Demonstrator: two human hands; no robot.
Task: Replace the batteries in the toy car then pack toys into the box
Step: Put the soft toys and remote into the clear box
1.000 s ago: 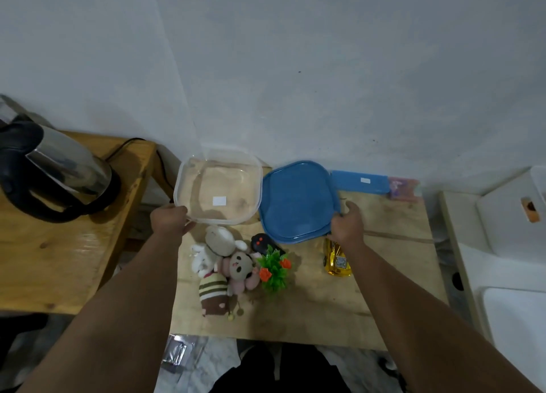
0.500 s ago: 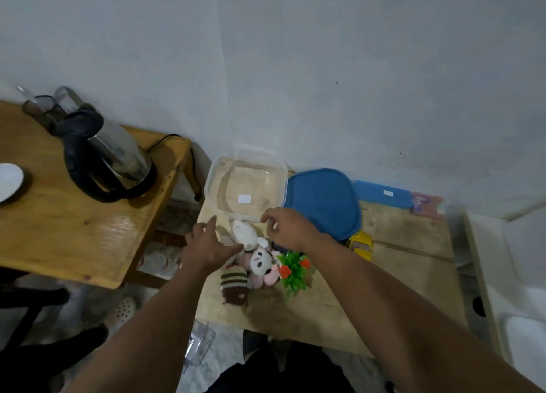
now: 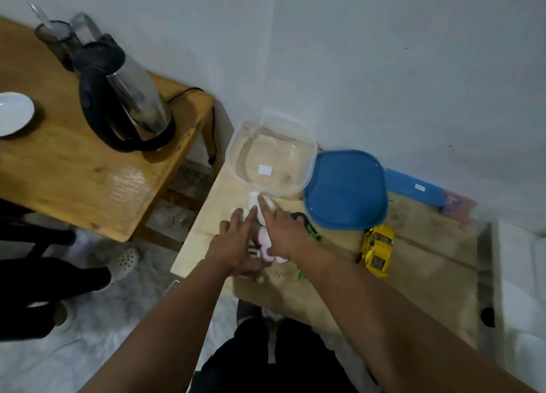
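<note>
A pile of plush toys (image 3: 256,208) lies on the low wooden table (image 3: 428,262), just in front of the clear plastic box (image 3: 307,147). My left hand (image 3: 236,245) and my right hand (image 3: 285,236) press on the pile from both sides, fingers stretched over it, and hide most of it. A pink plush (image 3: 266,245) shows between the hands. The blue lid (image 3: 345,189) lies flat to the right of the box. The yellow toy car (image 3: 376,249) sits in front of the lid, untouched. Green plant leaves (image 3: 314,234) and a black toy (image 3: 298,217) peek out beside my right wrist.
A steel kettle (image 3: 127,97) and a white plate (image 3: 14,113) stand on a taller wooden table (image 3: 74,168) to the left. A flat blue pack (image 3: 413,187) lies along the wall. A white unit (image 3: 520,274) borders the table's right edge. A person's sandalled foot (image 3: 124,259) is on the floor at left.
My left hand left the box rim and my right hand left the blue lid. Both moved in onto the plush pile. The camera view swung left.
</note>
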